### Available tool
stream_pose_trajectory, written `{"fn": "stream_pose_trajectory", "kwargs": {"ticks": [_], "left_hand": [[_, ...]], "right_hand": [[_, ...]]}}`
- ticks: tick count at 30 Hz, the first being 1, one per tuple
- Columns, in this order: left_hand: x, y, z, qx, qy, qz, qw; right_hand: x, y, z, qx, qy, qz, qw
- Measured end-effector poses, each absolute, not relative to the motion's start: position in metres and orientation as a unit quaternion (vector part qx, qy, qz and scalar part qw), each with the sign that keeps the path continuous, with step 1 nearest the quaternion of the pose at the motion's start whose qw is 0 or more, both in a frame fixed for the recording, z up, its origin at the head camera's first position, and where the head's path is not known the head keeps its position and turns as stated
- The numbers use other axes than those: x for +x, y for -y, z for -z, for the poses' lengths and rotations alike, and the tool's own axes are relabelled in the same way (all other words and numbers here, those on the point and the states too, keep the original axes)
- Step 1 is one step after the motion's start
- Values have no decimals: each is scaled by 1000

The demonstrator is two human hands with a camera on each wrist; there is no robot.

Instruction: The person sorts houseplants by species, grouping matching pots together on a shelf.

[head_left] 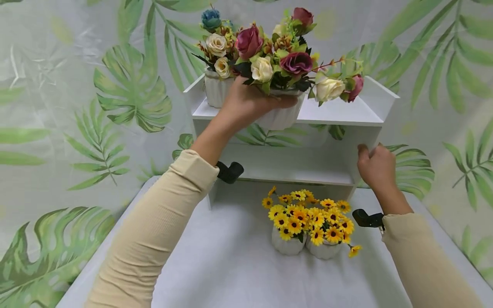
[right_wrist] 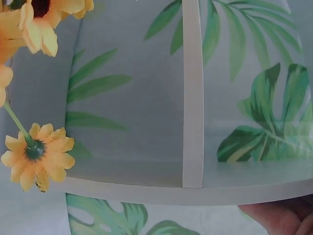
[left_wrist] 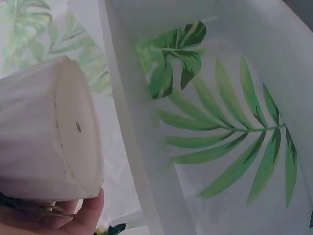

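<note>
My left hand (head_left: 248,100) grips a white ribbed flowerpot (head_left: 283,117) of dark pink and cream artificial roses (head_left: 296,63), held up in front of the top board of a white shelf (head_left: 339,112). In the left wrist view the underside of this pot (left_wrist: 78,132) faces the shelf, with fingers (left_wrist: 90,210) against its edge. My right hand (head_left: 379,167) holds the front edge of the shelf's right side panel. Part of that hand (right_wrist: 283,218) shows outside the panel in the right wrist view.
Another white pot (head_left: 215,90) with blue and cream roses stands at the top board's left end. Two white pots of yellow daisy-like flowers (head_left: 294,224) stand side by side on the white tabletop (head_left: 215,265), before the shelf. A leaf-patterned curtain (head_left: 131,85) hangs behind.
</note>
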State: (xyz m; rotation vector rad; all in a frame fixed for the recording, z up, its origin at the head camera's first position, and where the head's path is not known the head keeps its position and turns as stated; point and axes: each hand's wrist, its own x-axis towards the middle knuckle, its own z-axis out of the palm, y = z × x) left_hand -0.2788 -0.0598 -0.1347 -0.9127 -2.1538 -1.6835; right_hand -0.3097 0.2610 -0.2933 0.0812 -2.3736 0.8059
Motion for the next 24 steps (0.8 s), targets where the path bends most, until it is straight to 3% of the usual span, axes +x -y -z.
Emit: {"fn": "stream_pose_trajectory", "kwargs": {"ticks": [3, 12, 19, 24], "left_hand": [[-287, 53, 134, -291, 760, 558, 163], [-308, 33, 132, -233, 734, 621, 147], [-321, 30, 130, -143, 805, 557, 146], [-329, 24, 133, -131, 815, 550, 131]], "right_hand": [[-310, -261, 293, 32, 901, -304, 308], [-308, -259, 295, 23, 901, -311, 301], [-309, -257, 295, 36, 900, -314, 301], [-306, -261, 293, 11, 905, -318, 284]]}}
